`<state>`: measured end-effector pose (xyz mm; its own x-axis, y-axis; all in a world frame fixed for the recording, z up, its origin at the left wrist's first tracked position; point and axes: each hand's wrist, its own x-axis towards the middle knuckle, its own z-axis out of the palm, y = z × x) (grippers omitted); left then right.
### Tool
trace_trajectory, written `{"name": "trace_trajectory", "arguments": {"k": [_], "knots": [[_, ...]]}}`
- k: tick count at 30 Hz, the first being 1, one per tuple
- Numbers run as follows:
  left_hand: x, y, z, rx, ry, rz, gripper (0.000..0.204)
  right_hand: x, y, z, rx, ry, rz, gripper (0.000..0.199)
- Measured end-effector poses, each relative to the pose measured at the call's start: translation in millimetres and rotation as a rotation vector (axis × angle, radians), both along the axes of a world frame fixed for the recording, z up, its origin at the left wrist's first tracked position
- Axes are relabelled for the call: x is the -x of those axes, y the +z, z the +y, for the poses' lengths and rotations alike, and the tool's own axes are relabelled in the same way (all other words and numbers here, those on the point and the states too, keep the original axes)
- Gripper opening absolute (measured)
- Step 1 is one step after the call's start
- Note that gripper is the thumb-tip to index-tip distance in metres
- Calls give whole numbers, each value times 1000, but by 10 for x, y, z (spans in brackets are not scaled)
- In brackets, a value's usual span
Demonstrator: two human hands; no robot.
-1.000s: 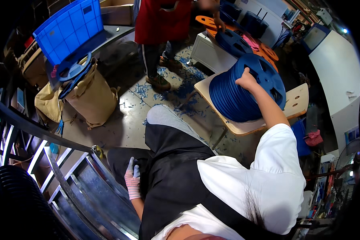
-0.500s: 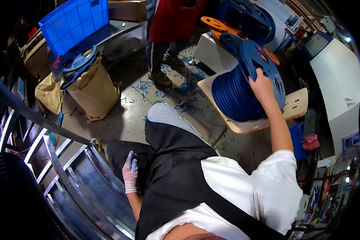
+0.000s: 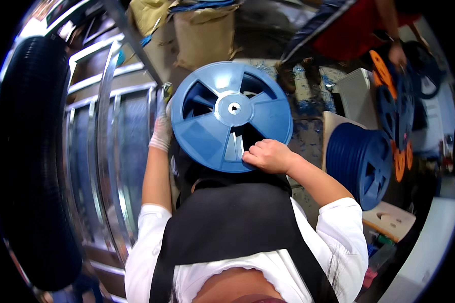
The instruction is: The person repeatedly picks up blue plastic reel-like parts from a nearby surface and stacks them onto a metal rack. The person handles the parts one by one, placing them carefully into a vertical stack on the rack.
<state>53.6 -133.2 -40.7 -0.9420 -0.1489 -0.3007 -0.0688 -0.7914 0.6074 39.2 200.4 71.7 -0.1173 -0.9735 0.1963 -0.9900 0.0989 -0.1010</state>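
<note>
A round blue plastic reel (image 3: 202, 144), with a round hub and wedge-shaped cutouts, is held in front of my body, its flat face toward me. My bare right hand (image 3: 268, 155) grips its lower right rim, fingers curled over the edge of a cutout. My left hand (image 3: 161, 132), in a striped glove, is closed against the left rim; the reel partly hides its fingers. To the right, a ribbed stack of similar blue reels (image 3: 348, 157) lies on its side on a wooden stool (image 3: 384, 218).
A metal rack (image 3: 103, 126) and a dark ribbed column (image 3: 33, 151) stand at left. A tan sack (image 3: 205, 38) is beyond the reel. Far right, another person in red (image 3: 346, 33) reaches toward blue and orange reels (image 3: 400, 108). Blue scraps litter the floor.
My view has turned to the right. My right hand has left the stack and now holds a reel before me. My left hand has risen from my leg to its left rim.
</note>
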Motion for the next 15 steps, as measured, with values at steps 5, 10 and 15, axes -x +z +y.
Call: {"name": "trace_trajectory", "arguments": {"k": [5, 10, 15], "knots": [[-77, -173, -302, 179, -280, -167, 69, -121, -259, 90, -151, 108, -26, 26], [-112, 277, -113, 689, -303, -249, 87, -99, -140, 559, 185, -404, -239, 73], [-150, 271, -17, 791, -248, -244, 88, -126, -671, 796, 1012, -902, -2143, 76]]}}
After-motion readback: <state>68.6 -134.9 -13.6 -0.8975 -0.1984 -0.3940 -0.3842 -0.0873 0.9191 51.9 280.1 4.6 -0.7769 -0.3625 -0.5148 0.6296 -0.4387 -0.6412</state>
